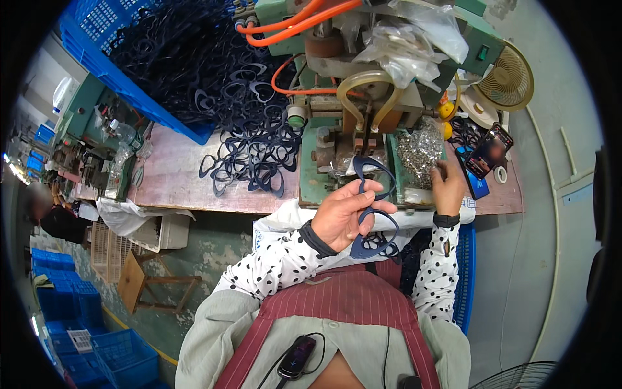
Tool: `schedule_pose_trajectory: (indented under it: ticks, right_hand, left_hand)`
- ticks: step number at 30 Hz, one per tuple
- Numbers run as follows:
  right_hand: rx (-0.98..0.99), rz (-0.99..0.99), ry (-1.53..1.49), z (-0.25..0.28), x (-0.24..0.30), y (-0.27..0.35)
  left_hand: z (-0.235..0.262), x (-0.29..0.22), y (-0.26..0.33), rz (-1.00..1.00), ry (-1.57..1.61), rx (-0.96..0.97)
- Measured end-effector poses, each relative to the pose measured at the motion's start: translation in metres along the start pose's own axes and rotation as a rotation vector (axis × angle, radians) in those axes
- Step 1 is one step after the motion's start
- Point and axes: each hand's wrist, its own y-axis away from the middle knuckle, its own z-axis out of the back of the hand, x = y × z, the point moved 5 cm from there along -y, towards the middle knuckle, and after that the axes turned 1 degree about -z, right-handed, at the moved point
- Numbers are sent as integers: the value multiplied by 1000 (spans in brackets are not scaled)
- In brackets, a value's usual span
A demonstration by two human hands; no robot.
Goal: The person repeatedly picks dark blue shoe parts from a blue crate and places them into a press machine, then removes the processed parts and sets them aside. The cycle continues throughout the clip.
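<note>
My left hand (343,218) pinches a navy eyeglass frame front (394,241) near its middle. One rim points up toward the machine, the other down toward my apron. Just beyond it is the working point of a green bench machine (313,170), with two curved tan tubes (345,97) arching over it. My right hand (448,189) is at the near right side of a heap of small shiny metal parts (416,152) in a green tray. Its fingertips are curled together against the heap, and whatever lies between them is too small to make out.
Many navy frame fronts (249,159) spill onto the table from a blue crate (152,107). Right of the tray are a lit phone (489,150), a tape roll (500,174) and a fan (508,76). Orange hoses (291,29) hang above. A wooden stool (133,282) stands left on the floor.
</note>
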Motion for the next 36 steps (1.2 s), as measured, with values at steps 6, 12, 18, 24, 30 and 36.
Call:
schedule_pose_trajectory:
  ticks: [6, 12, 18, 24, 30, 36]
  right_hand:
    - [41, 133, 482, -22, 3, 9]
    - [-65, 156, 45, -25, -5, -3]
    - [-74, -19, -159, -20, -8, -1]
    - [-151, 24, -156, -18, -4, 5]
    - [-209, 105, -86, -18, -6, 5]
    - [-158, 60, -141, -14, 4, 7]
  left_hand:
    - [1, 0, -2, 22, -18, 20]
    - [12, 3, 15, -27, -176, -63]
    - [92, -31, 38, -207, -1403, -253]
    - [116, -106, 23, -699, -2214, -655]
    - [164, -136, -24, -763, -2791, -486]
    - [159, -188, -2, -685, -2808, -570]
